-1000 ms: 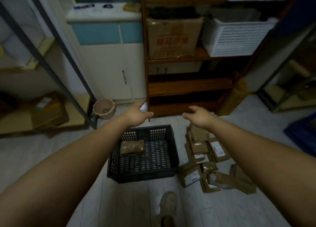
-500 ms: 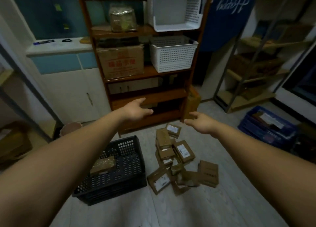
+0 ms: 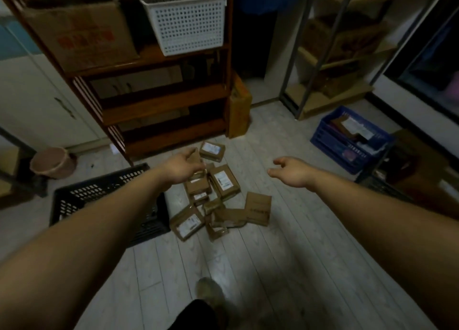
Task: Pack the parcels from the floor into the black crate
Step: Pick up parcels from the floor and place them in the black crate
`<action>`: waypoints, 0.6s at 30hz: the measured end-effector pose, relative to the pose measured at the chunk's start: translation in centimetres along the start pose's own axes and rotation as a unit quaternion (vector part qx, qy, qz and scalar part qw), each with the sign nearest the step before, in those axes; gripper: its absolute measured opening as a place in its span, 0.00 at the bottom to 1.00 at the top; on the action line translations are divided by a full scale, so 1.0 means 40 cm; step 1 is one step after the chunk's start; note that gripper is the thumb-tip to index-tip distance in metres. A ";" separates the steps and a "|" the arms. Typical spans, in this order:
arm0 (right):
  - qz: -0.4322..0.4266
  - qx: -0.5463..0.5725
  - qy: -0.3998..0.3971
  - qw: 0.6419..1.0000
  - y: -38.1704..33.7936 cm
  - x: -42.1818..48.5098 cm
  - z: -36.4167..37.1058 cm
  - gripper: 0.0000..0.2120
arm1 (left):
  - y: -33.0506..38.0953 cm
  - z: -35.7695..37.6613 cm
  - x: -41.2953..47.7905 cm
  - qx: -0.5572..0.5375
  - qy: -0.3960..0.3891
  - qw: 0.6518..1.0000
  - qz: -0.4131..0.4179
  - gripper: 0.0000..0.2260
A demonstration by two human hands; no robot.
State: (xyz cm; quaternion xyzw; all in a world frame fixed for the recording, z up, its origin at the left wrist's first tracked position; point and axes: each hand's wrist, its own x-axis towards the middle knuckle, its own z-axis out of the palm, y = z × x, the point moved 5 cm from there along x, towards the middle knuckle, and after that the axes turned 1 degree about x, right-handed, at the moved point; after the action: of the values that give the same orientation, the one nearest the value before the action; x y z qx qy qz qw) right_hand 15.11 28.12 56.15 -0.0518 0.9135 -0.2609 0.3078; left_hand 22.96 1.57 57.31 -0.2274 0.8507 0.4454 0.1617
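Several brown cardboard parcels (image 3: 224, 183) with white labels lie in a loose heap on the pale plank floor, in the middle of the view. The black perforated crate (image 3: 104, 188) stands on the floor left of the heap, mostly hidden behind my left forearm. My left hand (image 3: 182, 168) hovers over the far left part of the heap, fingers apart, holding nothing. My right hand (image 3: 291, 170) is held out to the right of the heap, above bare floor, also open and empty. One parcel (image 3: 212, 151) lies apart at the far end of the heap.
A wooden shelf unit (image 3: 159, 101) with a white basket (image 3: 188, 19) and a cardboard box (image 3: 82, 33) stands behind the heap. A blue crate (image 3: 347, 140) with parcels sits at right, a pink bucket (image 3: 53, 162) at left. My shoe (image 3: 211, 292) is at the bottom.
The view has swung right and down, so the crate now sits further left. Both hands have lowered towards the floor, the left one over the heap.
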 end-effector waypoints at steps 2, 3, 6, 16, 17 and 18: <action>0.006 0.004 -0.015 1.000 0.022 0.043 0.008 0.31 | -0.007 0.026 0.053 0.001 -0.013 1.000 0.002 0.32; 0.009 0.004 -0.019 1.000 0.032 0.064 0.010 0.31 | -0.008 0.038 0.080 -0.002 -0.023 1.000 0.005 0.31; 0.019 -0.003 -0.032 0.999 0.056 0.133 0.018 0.32 | -0.009 0.063 0.167 0.005 -0.043 0.999 0.003 0.30; 0.046 -0.015 -0.094 0.994 0.217 0.457 0.201 0.28 | -0.221 0.254 0.443 -0.030 -0.065 0.995 -0.065 0.27; 0.045 -0.026 -0.109 0.993 0.241 0.497 0.237 0.25 | -0.258 0.287 0.469 -0.036 -0.068 0.995 -0.058 0.25; 0.037 -0.035 -0.119 0.992 0.264 0.542 0.273 0.23 | -0.294 0.319 0.499 -0.028 -0.068 0.996 -0.046 0.23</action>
State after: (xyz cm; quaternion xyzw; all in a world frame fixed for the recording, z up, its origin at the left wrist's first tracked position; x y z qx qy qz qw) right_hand 4.79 26.80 31.78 -0.0591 0.8801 -0.2094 0.4221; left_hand 13.26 1.46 32.71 -0.2395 0.8138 0.4755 0.2329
